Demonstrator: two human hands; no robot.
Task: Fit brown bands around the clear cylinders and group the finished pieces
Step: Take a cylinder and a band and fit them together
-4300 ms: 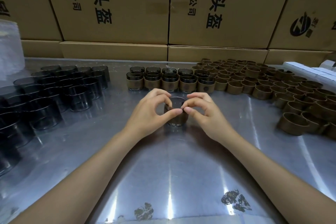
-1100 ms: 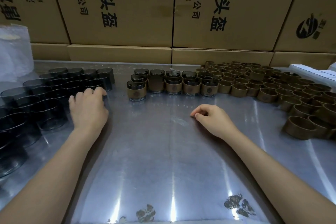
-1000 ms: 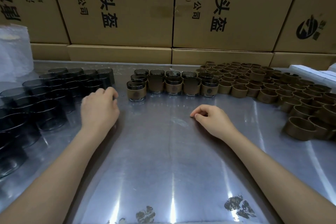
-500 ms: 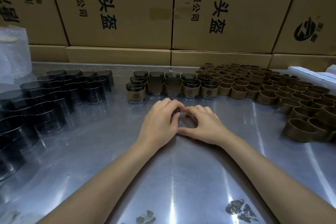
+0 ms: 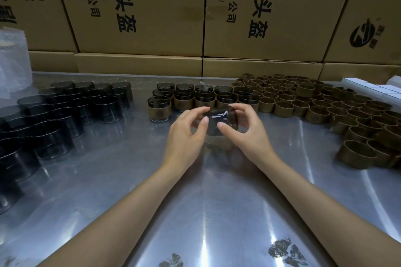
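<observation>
Steel table point(image 5: 217, 212) under grip. Bare clear cylinders point(image 5: 65, 115) well left of grip; loose brown bands point(image 5: 325, 110) well right; banded pieces point(image 5: 204, 97) just behind. Left hand point(image 5: 184, 132) and right hand point(image 5: 247, 130) hold one cylinder point(image 5: 218, 121) between curled fingertips, raised off table, tilted. Band on it: cannot tell. Judgement: light, rigid, slick, possibly crackable; grip side wall, not rim.

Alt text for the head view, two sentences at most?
Both hands, left hand and right hand, hold a clear cylinder above a metal table. Bare cylinders stand left, banded cylinders behind, brown bands right.
</observation>
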